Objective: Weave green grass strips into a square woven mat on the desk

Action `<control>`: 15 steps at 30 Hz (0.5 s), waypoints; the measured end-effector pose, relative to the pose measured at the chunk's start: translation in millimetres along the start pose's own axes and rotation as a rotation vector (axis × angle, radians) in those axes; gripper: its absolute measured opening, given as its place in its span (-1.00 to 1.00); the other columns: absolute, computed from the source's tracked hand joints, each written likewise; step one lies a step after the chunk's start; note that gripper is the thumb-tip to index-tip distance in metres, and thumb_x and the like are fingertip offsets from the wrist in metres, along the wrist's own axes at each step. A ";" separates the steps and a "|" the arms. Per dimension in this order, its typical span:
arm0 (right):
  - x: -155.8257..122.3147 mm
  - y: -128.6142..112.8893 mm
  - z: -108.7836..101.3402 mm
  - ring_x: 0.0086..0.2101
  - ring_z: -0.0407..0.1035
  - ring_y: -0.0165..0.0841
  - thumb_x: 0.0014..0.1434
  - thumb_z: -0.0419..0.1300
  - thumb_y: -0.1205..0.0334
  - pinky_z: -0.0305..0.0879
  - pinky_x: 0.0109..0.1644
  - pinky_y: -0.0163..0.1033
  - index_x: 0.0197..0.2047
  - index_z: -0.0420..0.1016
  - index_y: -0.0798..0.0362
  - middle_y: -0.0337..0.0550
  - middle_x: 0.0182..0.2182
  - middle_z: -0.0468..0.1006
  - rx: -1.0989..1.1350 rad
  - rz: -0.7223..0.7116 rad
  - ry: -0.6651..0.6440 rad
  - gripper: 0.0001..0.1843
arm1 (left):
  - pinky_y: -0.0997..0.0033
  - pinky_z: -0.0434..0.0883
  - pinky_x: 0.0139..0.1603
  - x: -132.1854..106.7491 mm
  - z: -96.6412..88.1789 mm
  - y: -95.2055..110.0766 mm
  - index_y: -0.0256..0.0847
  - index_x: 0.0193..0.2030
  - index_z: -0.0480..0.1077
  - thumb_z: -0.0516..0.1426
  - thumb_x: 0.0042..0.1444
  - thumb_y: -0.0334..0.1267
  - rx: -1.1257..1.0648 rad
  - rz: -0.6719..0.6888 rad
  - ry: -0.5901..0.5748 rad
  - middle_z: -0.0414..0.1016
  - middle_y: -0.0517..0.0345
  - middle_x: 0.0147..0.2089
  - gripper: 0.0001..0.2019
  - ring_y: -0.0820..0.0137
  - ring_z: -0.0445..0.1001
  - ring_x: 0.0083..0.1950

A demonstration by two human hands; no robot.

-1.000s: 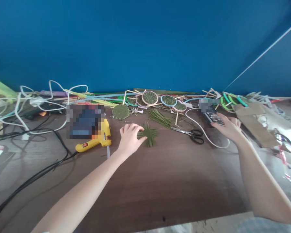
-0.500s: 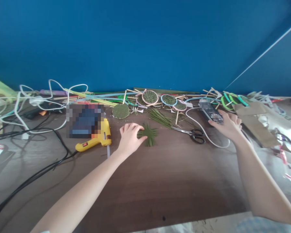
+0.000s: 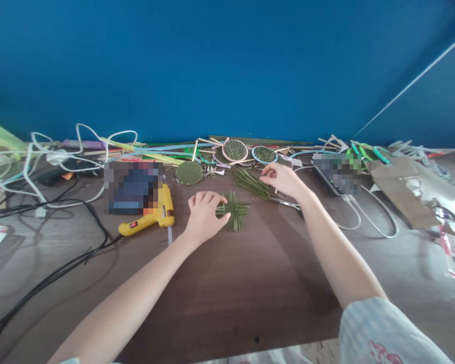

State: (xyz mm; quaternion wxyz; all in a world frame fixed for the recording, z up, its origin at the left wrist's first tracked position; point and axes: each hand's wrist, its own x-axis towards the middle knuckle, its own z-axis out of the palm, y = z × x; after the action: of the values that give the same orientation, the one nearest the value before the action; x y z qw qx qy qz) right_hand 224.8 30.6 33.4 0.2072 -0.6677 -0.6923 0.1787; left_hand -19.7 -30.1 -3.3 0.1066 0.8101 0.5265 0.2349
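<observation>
A small cross-shaped weave of green leaf strips [image 3: 235,210] lies flat on the table. My left hand [image 3: 206,215] rests at its left side, thumb and forefinger apart, their tips at the weave's edge. My right hand [image 3: 284,179] is over the right end of a bundle of loose green strips [image 3: 248,182]. Its fingers are curled, thumb and forefinger close together; whether a strip is between them I cannot make out. Scissors [image 3: 287,203] lie just under that wrist, handles hidden by the forearm.
A yellow glue gun [image 3: 163,210] lies left of my left hand, beside a blurred-out dark object [image 3: 131,189]. Round green fans [image 3: 235,150] on sticks line the blue wall. To the right are a phone-like device [image 3: 335,174] with white cables and some torn cardboard [image 3: 402,192]. Black cables [image 3: 60,270] cross the left.
My right hand has let go of the phone-like device and moved left to the loose strips. The device now lies on the table. My left hand has stayed by the weave.
</observation>
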 end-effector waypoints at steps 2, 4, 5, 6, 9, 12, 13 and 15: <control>3.8 -4.2 10.9 -0.44 0.30 -0.34 -0.07 0.21 0.05 0.19 -0.34 -0.23 -0.28 0.35 0.05 -0.20 -0.45 0.44 -0.043 0.016 -0.060 -0.69 | 0.12 0.06 0.06 -0.3 -0.9 0.8 -0.11 -0.20 0.33 0.16 -0.03 -0.20 0.003 -0.006 -0.001 0.45 0.13 -0.12 -0.78 0.19 0.24 0.02; 7.2 -3.0 19.2 -0.44 0.29 -0.33 -0.09 0.23 0.01 0.16 -0.37 -0.24 -0.24 0.32 0.06 -0.21 -0.47 0.41 -0.091 0.033 -0.094 -0.61 | 0.13 0.08 0.05 -0.4 -2.7 2.2 -0.12 -0.21 0.32 0.14 0.00 -0.21 0.006 -0.019 0.011 0.45 0.12 -0.13 -0.81 0.20 0.24 0.01; 8.8 -1.5 22.0 -0.44 0.29 -0.33 -0.09 0.23 0.02 0.15 -0.37 -0.25 -0.25 0.32 0.06 -0.22 -0.48 0.40 -0.103 0.044 -0.104 -0.62 | 0.14 0.09 0.04 -0.4 -3.7 3.0 -0.13 -0.22 0.31 0.12 0.01 -0.23 0.007 -0.027 0.021 0.45 0.12 -0.15 -0.83 0.20 0.24 0.00; 10.2 0.2 23.9 -0.44 0.29 -0.34 -0.08 0.22 0.04 0.14 -0.37 -0.25 -0.28 0.32 0.06 -0.22 -0.48 0.39 -0.106 0.053 -0.111 -0.66 | 0.15 0.09 0.03 -0.3 -4.8 3.6 -0.14 -0.22 0.31 0.10 0.03 -0.25 0.006 -0.037 0.033 0.45 0.12 -0.16 -0.85 0.21 0.25 0.00; 13.2 3.7 24.4 -0.44 0.28 -0.37 -0.07 0.21 0.12 0.14 -0.35 -0.27 -0.37 0.36 0.07 -0.20 -0.47 0.41 -0.070 0.063 -0.108 -0.77 | 0.18 0.11 0.01 0.0 -7.3 4.5 -0.14 -0.23 0.30 0.05 0.06 -0.30 -0.013 -0.065 0.056 0.44 0.13 -0.19 -0.88 0.23 0.24 -0.02; 13.8 4.6 20.6 -0.44 0.29 -0.38 -0.07 0.21 0.13 0.16 -0.33 -0.27 -0.39 0.41 0.10 -0.18 -0.46 0.45 0.013 0.077 -0.078 -0.79 | 0.19 0.10 0.01 0.1 -7.7 3.7 -0.14 -0.24 0.30 0.02 0.08 -0.33 -0.039 -0.078 0.066 0.44 0.15 -0.19 -0.89 0.24 0.24 -0.02; 13.7 4.9 19.0 -0.44 0.30 -0.38 -0.06 0.20 0.13 0.17 -0.32 -0.26 -0.39 0.43 0.10 -0.17 -0.45 0.46 0.039 0.081 -0.071 -0.79 | 0.20 0.10 0.01 0.1 -7.5 3.4 -0.14 -0.25 0.31 0.01 0.08 -0.34 -0.046 -0.081 0.068 0.44 0.16 -0.19 -0.89 0.25 0.24 -0.02; 13.5 5.7 16.2 -0.43 0.33 -0.36 -0.05 0.19 0.12 0.19 -0.29 -0.25 -0.40 0.47 0.11 -0.16 -0.45 0.49 0.067 0.073 -0.064 -0.78 | 0.20 0.10 0.01 0.1 -7.0 3.4 -0.14 -0.25 0.31 0.00 0.08 -0.36 -0.056 -0.086 0.070 0.45 0.16 -0.18 -0.88 0.25 0.24 -0.02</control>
State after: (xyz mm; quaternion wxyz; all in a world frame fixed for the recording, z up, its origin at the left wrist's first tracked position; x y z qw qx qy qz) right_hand 220.9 44.8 17.3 0.2004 -0.6791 -0.6675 0.2305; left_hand -20.4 -31.9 4.2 0.1206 0.7746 0.5576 0.2729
